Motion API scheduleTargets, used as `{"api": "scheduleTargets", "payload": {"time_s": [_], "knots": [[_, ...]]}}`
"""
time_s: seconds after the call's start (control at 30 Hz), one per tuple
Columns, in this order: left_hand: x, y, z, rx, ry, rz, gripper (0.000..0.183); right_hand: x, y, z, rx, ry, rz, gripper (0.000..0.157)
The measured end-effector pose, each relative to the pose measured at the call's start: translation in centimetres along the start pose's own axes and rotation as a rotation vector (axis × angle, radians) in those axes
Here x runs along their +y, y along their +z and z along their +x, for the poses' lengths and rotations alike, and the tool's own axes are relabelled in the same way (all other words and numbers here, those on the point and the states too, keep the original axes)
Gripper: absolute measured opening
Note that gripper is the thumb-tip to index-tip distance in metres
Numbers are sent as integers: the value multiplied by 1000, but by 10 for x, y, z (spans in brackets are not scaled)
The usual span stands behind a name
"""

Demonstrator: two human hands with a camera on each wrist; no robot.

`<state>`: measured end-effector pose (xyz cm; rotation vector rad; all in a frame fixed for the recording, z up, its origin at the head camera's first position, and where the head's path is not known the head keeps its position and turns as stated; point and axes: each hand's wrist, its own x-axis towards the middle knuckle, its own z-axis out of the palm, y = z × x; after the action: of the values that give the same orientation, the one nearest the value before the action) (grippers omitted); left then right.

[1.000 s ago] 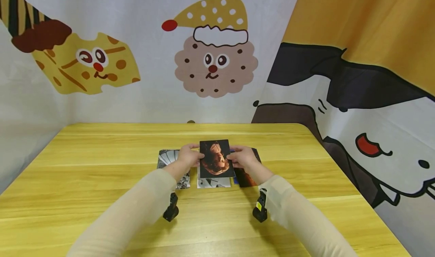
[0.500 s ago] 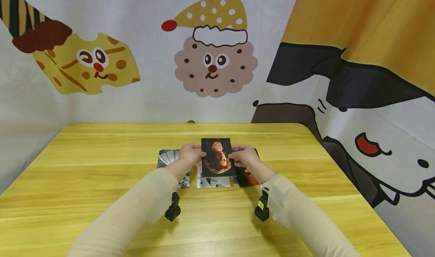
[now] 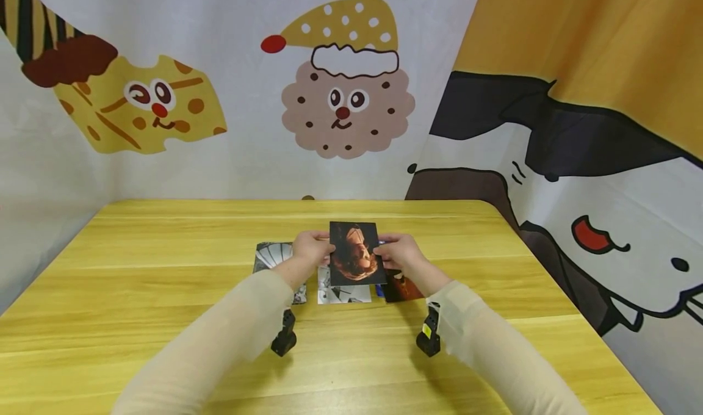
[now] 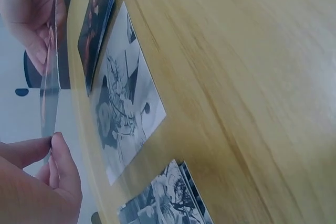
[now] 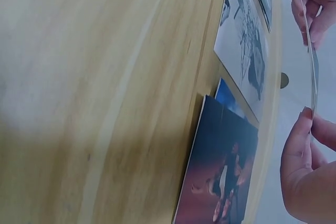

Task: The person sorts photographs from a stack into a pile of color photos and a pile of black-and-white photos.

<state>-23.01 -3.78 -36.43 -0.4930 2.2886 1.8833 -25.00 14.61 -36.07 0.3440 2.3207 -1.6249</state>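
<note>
A dark photo card with a portrait printed on it, upside down in the head view, is held raised above the table. My left hand pinches its left edge between thumb and fingers. On the opposite edge, my right hand pinches it the same way. Both wrist views show the card nearly edge-on, clear of the tabletop. Beneath it lies a black-and-white photo card, partly covered in the head view. A black-and-white stack sits left, half hidden by my left hand.
To the right, a dark reddish card lies over a blue one. All rest on a wooden table. A printed curtain hangs behind the far edge. Small black devices hang from both wrists.
Both hands have shifted slightly to the right, carrying the portrait card with them. The cards on the table stay where they were.
</note>
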Motion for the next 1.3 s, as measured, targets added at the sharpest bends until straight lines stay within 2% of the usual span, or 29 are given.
{"api": "scheduleTargets", "payload": {"time_s": [0.17,0.7,0.97,1.17,1.3], "knots": [[3,4,-2,-15,3,-3,40,0,-7,1,9,-8,-13,44],[13,29,-3,23,27,-29,34,2,-36,0,-17,-19,-20,44],[17,43,-1,-6,62,-26,34,5,-51,1,-11,-14,-45,44],[16,53,-2,-37,79,-95,37,8,-60,0,-10,-22,-72,43],[15,58,-3,-61,77,-108,40,11,-66,0,-26,-37,-86,42]]}}
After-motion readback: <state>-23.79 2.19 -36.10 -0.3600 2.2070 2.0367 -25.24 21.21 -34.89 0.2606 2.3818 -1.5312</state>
